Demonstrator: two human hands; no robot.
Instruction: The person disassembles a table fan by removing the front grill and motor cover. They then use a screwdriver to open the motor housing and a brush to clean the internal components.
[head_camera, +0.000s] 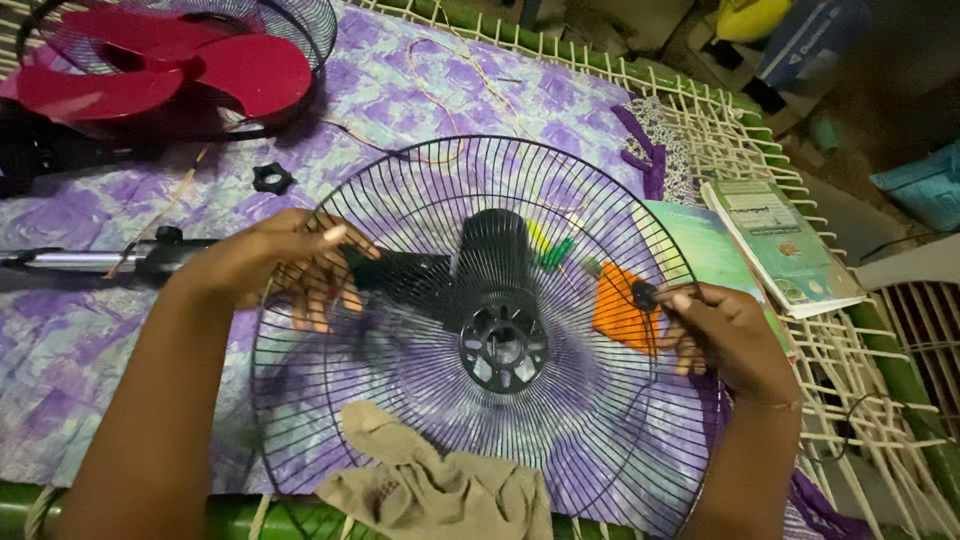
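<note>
While both hands grip it, the black wire fan guard (480, 330) lies across the middle of the frame, face up on a purple patterned cloth (90, 330) spread over a woven-cord cot (850, 360). At centre left, the left hand (285, 262) reaches through the wires, its fingers curled around the black motor housing (470, 275) that sits under the guard's hub. At centre right, the right hand (725, 335) closes its fingers on the guard's rim, pinching a small black clip (645, 295) there. An orange cloth piece (620, 310) shows through the wires just beside that hand. A crumpled beige rag (430, 485) rests on the guard's lower edge. In the upper left of the frame lies a second guard with red fan blades (190, 65), and a black plastic nut (272, 179) sits below it. Booklets (785, 245) lie at the right.
</note>
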